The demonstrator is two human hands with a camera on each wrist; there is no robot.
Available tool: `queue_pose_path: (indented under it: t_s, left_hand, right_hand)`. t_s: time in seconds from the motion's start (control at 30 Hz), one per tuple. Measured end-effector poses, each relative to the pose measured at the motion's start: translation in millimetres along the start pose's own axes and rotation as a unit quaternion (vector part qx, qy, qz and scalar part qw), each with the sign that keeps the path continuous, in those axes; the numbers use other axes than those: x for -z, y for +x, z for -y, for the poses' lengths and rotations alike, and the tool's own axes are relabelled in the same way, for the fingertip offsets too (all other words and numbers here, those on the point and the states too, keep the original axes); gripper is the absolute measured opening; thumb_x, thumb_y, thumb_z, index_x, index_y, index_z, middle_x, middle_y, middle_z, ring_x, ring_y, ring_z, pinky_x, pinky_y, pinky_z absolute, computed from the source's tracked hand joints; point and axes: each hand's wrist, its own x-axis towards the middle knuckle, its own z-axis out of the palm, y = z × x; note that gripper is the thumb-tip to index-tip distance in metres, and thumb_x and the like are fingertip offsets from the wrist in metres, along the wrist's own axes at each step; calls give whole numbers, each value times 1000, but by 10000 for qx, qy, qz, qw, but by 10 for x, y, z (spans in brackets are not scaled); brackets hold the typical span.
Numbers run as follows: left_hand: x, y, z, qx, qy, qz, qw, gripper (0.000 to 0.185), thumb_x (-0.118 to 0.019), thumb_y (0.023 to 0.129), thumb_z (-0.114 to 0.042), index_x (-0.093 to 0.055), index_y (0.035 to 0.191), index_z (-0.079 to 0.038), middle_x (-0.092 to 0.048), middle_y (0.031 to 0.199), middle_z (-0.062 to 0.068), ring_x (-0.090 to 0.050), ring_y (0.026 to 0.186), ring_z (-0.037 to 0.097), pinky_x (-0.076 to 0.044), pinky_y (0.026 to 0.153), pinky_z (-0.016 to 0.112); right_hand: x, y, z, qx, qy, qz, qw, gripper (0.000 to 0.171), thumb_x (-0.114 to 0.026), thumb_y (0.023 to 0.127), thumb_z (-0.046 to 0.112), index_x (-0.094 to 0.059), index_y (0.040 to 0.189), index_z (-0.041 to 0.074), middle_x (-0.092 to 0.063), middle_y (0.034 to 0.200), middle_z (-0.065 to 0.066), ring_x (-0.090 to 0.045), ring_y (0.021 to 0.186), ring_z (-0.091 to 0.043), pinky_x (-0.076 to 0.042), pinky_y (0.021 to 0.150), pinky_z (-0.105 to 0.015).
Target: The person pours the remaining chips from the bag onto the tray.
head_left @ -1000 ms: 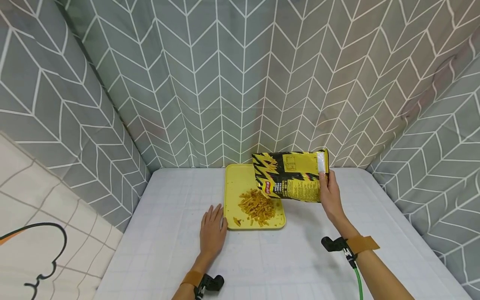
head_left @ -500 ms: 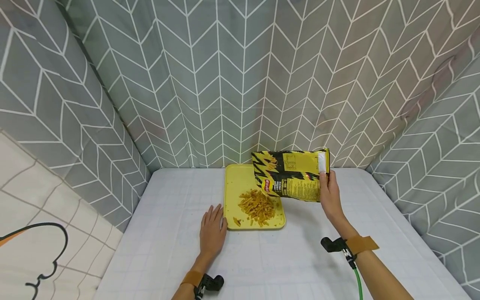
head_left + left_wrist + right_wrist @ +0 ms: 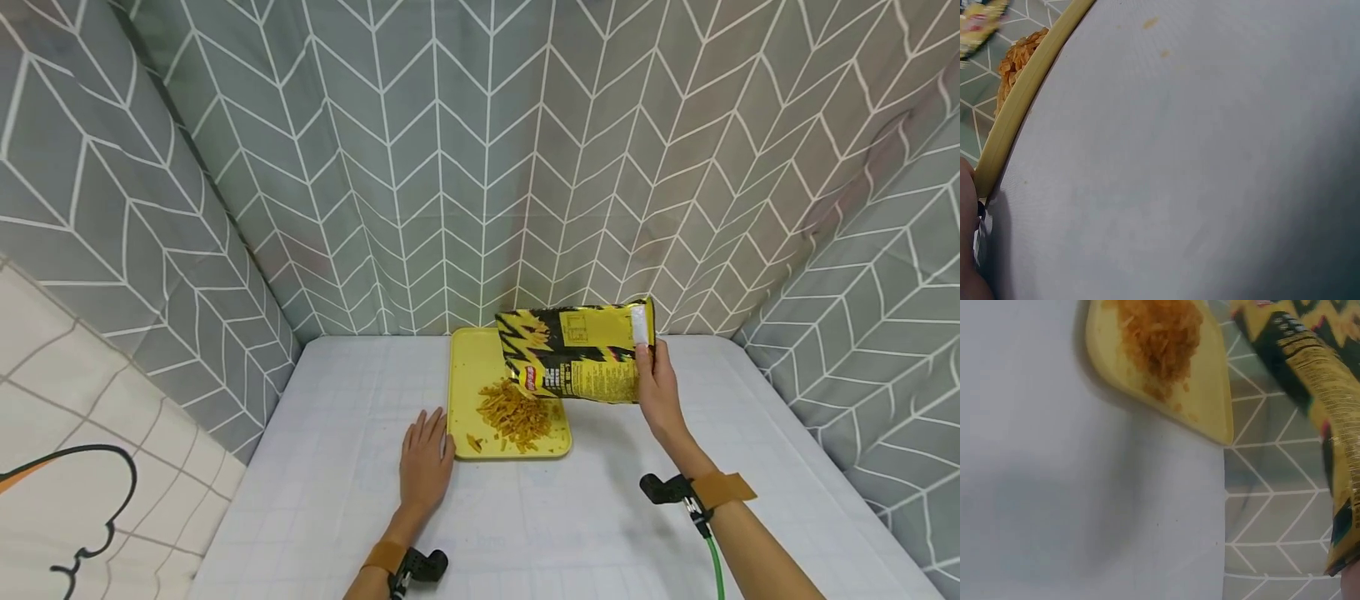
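Grey chevron curtains ring the white surface (image 3: 600,533). Right hand (image 3: 660,396) grips the tipped snack bag (image 3: 577,350) over the yellow tray (image 3: 468,367); left hand (image 3: 424,462) lies flat beside it. Pouring seems underway; next, tilt further.

This place looks like a small recording booth, not a real kitchen. Grey curtains (image 3: 480,167) with a white zigzag pattern close the table (image 3: 337,500) on three sides. A pale checked cloth covers the table. Each wrist carries a strapped camera (image 3: 420,567).
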Motion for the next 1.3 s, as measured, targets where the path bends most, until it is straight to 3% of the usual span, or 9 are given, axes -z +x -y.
queue_pose_path:
  t_s: [0.13, 0.3, 0.53, 0.7, 0.9, 1.07, 1.13, 1.3]
  left_hand:
    - [0, 0, 3, -30, 6, -64, 10000, 46, -51, 105, -25, -56, 147, -5, -53, 157, 10, -38, 154, 35, -28, 130, 53]
    - [11, 0, 1, -9, 26, 15, 10000, 46, -51, 106, -25, -55, 147, -5, -52, 158, 9, -37, 154, 35, -28, 130, 53]
    - [14, -1, -5, -24, 67, -13, 10000, 46, -51, 106, -26, -56, 147, -5, -53, 157, 10, -38, 154, 35, -28, 130, 53]
    - [7, 0, -11, -35, 45, -16, 10000, 46, -51, 106, -26, -56, 147, -5, -53, 157, 10, -38, 154, 35, -28, 130, 53]
    - [-2, -8, -12, -43, 91, -141, 9999, 45, -52, 105, -25, -58, 145, -4, -55, 155, 10, -40, 152, 36, -30, 129, 53]
    - [7, -3, -16, 17, 120, -48, 9999, 46, -51, 106, -26, -56, 146, -6, -53, 157, 9, -38, 154, 35, -29, 129, 53]
    - [10, -1, -14, 48, 156, 25, 9999, 46, -50, 106, -27, -56, 147, -6, -53, 157, 9, -37, 155, 34, -28, 130, 52]
    - [23, 4, -14, 67, 208, 82, 9997, 47, -50, 107, -28, -55, 148, -7, -52, 158, 8, -37, 155, 33, -28, 131, 51]
  right_hand:
    - [2, 1, 1, 29, -180, 19, 9998, 54, -29, 111, 48, -34, 147, 8, -56, 115, -15, -55, 81, -5, -51, 65, -19]
    - [5, 1, -1, -289, 225, -188, 9992, 54, -28, 110, 51, -34, 146, 10, -54, 115, -6, -55, 84, -1, -52, 68, -16]
    - [28, 13, -50, -105, 39, -54, 9999, 53, -28, 111, 49, -33, 145, 8, -55, 117, -8, -55, 85, 0, -52, 69, -14]
    - [42, 12, -46, -359, 454, -276, 9979, 53, -27, 110, 50, -32, 146, 12, -52, 115, 2, -54, 88, 0, -51, 71, -14]
    - [68, 9, -20, -107, -2, 66, 9999, 54, -25, 111, 46, -30, 148, 6, -53, 120, -12, -52, 87, -2, -48, 70, -17]
    - [65, 20, -28, -308, 613, -234, 9974, 52, -25, 110, 50, -31, 147, 15, -53, 116, 3, -55, 88, 0, -51, 69, -16]
    - [58, 14, -42, -269, 478, -226, 9982, 51, -25, 111, 50, -31, 148, 15, -53, 114, 3, -56, 88, -1, -51, 69, -16]
    - [49, -3, -73, 244, -479, -27, 9985, 53, -25, 112, 44, -34, 146, 4, -56, 110, -16, -51, 81, -10, -46, 64, -21]
